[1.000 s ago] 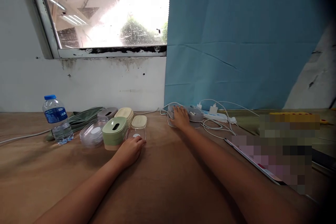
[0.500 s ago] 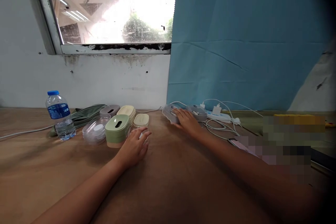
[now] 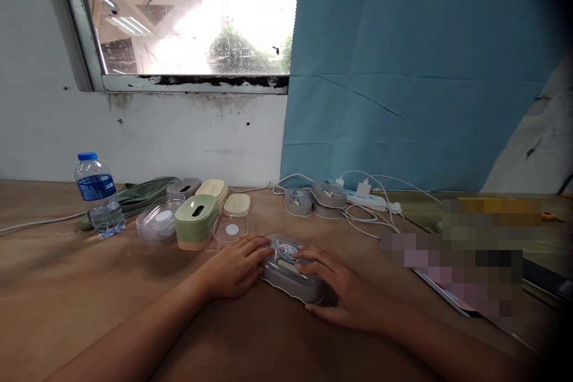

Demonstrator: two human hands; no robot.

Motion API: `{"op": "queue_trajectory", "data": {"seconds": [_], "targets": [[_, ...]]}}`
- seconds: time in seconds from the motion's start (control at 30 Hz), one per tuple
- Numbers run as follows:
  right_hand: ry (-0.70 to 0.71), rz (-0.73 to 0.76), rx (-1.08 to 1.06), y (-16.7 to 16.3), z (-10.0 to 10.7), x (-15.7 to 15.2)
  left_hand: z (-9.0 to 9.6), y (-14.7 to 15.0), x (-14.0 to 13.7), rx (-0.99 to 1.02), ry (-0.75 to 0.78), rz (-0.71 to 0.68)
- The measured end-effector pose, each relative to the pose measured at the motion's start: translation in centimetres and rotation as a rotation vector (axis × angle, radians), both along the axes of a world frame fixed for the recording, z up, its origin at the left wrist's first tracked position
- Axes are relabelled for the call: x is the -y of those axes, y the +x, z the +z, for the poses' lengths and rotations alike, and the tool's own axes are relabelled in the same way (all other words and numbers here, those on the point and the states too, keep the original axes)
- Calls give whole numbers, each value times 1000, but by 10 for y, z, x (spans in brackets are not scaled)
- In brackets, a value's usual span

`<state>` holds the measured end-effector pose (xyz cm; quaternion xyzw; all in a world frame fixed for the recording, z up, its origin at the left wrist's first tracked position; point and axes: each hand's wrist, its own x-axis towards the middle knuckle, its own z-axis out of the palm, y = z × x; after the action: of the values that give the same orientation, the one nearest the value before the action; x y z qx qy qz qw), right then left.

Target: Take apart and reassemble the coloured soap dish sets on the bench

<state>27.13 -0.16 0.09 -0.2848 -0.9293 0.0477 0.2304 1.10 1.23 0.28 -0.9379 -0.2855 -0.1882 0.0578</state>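
Note:
A grey lunch box (image 3: pixel 293 280) with a clear lid and a round printed label lies on the table in front of me, set at a slant. My left hand (image 3: pixel 235 265) grips its left end, fingertips over the lid's edge. Around the right end is my right hand (image 3: pixel 342 292), fingers on top and thumb low at the near corner. Further back, similar grey boxes (image 3: pixel 298 202) stand, one stacked on another. Left of my hands are a clear lid (image 3: pixel 231 230), a cream lid (image 3: pixel 237 205) and green containers (image 3: pixel 195 221) stacked together.
A water bottle (image 3: pixel 99 197) stands at the far left beside a dark green pouch (image 3: pixel 147 196). Clear lids (image 3: pixel 156 224) are piled near it. White cables and a power strip (image 3: pixel 369 200) lie at the back right. A pixelated patch covers part of the right side.
My right hand has come back from the grey boxes at the rear, and a grey lunch box now lies close to me. My left hand has shifted slightly right and holds its left end.

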Motion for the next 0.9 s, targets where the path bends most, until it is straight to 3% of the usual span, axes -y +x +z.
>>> {"op": "queue_trajectory", "data": {"seconds": [0.27,0.43,0.6,0.77,0.9], "targets": [[-143,-160,-185,8,-19,-18,-8,2,-3,63,-25,25],[-246,-134,-226,11,-19,-24,-14,4,-4,68,15,52],[-227,-138,-343,10,-15,-23,-17,5,-4,87,47,79],[-168,-192,-562,11,-16,-25,-18,3,-4,148,250,71],[-246,-271,-847,14,-16,-27,-16,-1,-1,29,492,-2]]}}
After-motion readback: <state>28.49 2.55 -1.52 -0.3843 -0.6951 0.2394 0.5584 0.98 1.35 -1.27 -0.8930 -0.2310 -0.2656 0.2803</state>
